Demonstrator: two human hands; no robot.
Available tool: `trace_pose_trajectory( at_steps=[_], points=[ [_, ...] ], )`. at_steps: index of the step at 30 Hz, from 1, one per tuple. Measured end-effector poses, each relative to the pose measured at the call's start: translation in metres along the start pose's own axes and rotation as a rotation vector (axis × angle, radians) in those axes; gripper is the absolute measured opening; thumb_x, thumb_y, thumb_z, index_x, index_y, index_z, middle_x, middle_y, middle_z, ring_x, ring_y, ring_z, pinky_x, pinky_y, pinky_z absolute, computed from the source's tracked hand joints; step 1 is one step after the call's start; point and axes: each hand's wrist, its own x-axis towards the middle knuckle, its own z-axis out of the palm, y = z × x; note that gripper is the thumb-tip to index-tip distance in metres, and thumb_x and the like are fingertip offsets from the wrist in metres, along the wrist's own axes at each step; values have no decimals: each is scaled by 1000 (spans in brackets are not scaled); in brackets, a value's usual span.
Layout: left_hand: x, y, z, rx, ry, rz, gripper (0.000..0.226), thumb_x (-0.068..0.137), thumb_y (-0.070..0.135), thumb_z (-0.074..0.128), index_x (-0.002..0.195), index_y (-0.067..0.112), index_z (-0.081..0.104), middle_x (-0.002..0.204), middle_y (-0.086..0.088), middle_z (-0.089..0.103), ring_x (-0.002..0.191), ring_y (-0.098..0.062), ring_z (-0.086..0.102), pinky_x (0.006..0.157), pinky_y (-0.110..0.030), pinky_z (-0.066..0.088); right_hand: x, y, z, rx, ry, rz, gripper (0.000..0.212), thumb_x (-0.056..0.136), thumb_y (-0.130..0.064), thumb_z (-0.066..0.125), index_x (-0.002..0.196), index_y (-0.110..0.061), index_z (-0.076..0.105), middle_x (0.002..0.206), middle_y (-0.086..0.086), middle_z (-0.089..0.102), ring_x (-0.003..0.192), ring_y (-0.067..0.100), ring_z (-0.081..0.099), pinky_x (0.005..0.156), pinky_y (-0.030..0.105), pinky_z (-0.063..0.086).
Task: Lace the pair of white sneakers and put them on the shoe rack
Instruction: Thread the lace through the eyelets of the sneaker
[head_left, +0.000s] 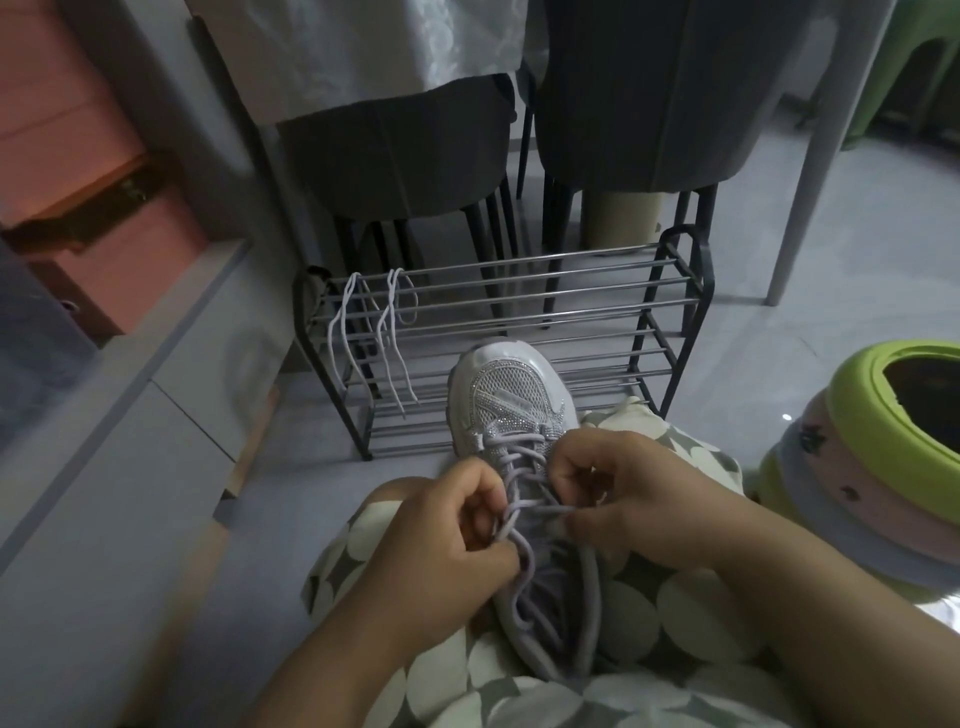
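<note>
A white sneaker (511, 400) lies on my lap, toe pointing away toward the shoe rack (524, 332). Its pale lace (519, 457) crosses through several eyelets. My left hand (457, 540) pinches one lace end at the shoe's left side. On the right side my right hand (628, 499) pinches the other end, which runs taut across the tongue. A spare lace (384, 332) hangs over the top bar of the rack at its left. No second sneaker is in view.
The black two-tier metal rack stands on the pale floor in front of me. Behind it are dark chairs (410, 150) under a table. A stack of plastic stools (883, 457) with a green top sits at my right. White cabinet (130, 405) at left.
</note>
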Motion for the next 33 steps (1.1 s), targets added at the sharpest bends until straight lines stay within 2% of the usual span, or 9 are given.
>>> trace_pose_trajectory(
  at_steps=[4,9,11,15,18,23,27,30,33],
  points=[
    [-1,2,2,-90,-31,0,19,74,15,72,77,23,55,62,12,44,59,-6,41,57,-19,38,1,4,2,245,-54,0,21,70,-17,76,67,-20,55,65,-1,52,60,14,46,56,28,38],
    [1,3,-1,-259,-42,-61,18,85,10,69,73,16,57,60,7,48,56,-8,42,52,-18,38,6,15,8,585,-95,56,41,54,-39,87,67,-15,58,69,15,48,65,26,40,59,33,30],
    [3,5,-3,-320,-65,-115,16,87,8,65,74,11,56,59,5,51,57,-9,44,53,-19,39,7,15,7,702,-91,60,34,55,-30,87,67,-15,59,68,14,49,62,24,43,57,28,36],
    [7,9,-10,-351,-68,-145,17,81,28,64,73,15,58,69,-6,58,69,-21,50,68,-36,42,9,11,0,633,-93,62,26,68,-29,79,71,-16,57,69,9,51,65,18,49,63,24,43],
    [8,8,-14,-311,-34,-122,19,90,26,62,77,11,59,71,-1,66,71,-15,57,75,-35,45,9,7,-7,652,-94,71,21,75,-20,73,77,-11,55,71,10,55,65,17,56,65,25,48],
    [7,8,-19,-547,21,-119,11,83,14,69,79,12,60,63,-2,57,60,-10,52,57,-17,45,8,10,-11,975,-178,29,27,70,-5,78,82,-5,53,69,13,54,62,20,57,62,26,52],
    [8,7,-32,-887,30,-121,20,74,6,70,84,5,53,50,0,44,44,-11,44,48,-24,49,9,14,-22,1232,-164,-28,37,63,-8,84,80,-5,51,61,8,49,52,17,48,55,31,52],
    [7,3,-42,-700,51,-82,14,73,12,69,79,7,58,50,4,41,38,-5,29,38,-17,31,5,15,-38,951,-77,-27,36,63,-21,86,79,-7,56,59,5,50,49,13,46,47,23,44],
    [7,-1,-50,-254,64,-16,10,73,27,70,73,18,67,59,-2,51,48,-6,42,46,-17,38,4,17,-49,302,7,-46,34,60,-53,80,74,-25,66,65,-1,55,57,16,49,54,29,46]
  ],
)
